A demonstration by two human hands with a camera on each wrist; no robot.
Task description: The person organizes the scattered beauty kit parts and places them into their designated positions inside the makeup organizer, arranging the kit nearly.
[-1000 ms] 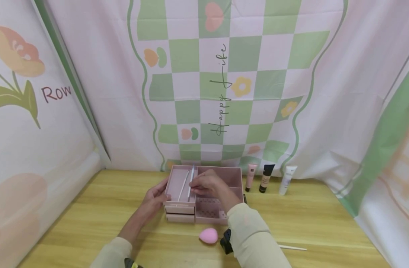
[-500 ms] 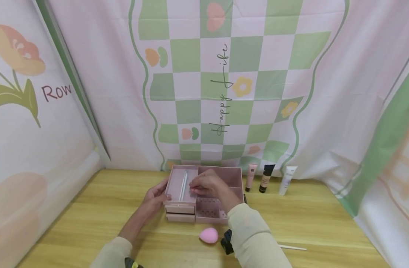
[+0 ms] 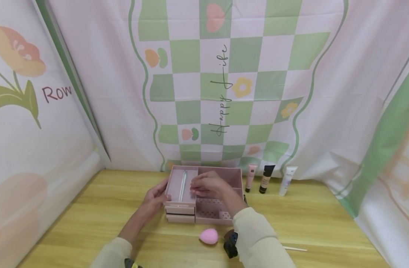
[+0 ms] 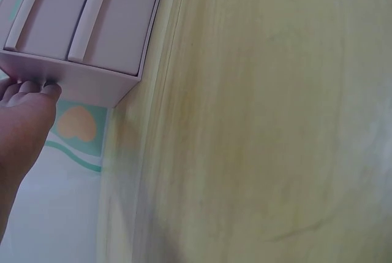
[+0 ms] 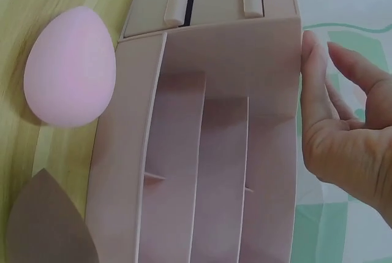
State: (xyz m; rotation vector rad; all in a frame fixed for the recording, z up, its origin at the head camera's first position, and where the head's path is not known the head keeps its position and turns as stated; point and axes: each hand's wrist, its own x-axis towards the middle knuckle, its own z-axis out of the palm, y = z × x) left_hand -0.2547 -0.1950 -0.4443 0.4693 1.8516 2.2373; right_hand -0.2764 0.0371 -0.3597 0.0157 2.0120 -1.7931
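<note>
A pink makeup organizer [image 3: 236, 178] stands on the table, with two small drawers at its front left and divided compartments on the right. Slim white pen-like sticks [image 3: 182, 186] lie close together on its top left tray. My left hand [image 3: 155, 196] holds the organizer's left side, thumb over the tray edge, and its fingertips [image 4: 51, 90] touch the outer wall. Over the tray's right edge is my right hand [image 3: 207, 185]; its thumb and index finger are apart in the right wrist view, with nothing between them.
A pink makeup sponge [image 3: 209, 236] lies before the organizer, with a brown sponge [image 5: 50, 226] beside it. Pink [image 3: 251, 178], beige-and-black [image 3: 266, 179] and white [image 3: 287, 181] tubes stand at the back right. A thin white stick [image 3: 295, 248] lies at the right. Behind hangs a patterned curtain [image 3: 244, 56].
My right hand has let go of the white stick, which now lies beside the other, and has drawn slightly right. The left hand has stayed on the organizer.
</note>
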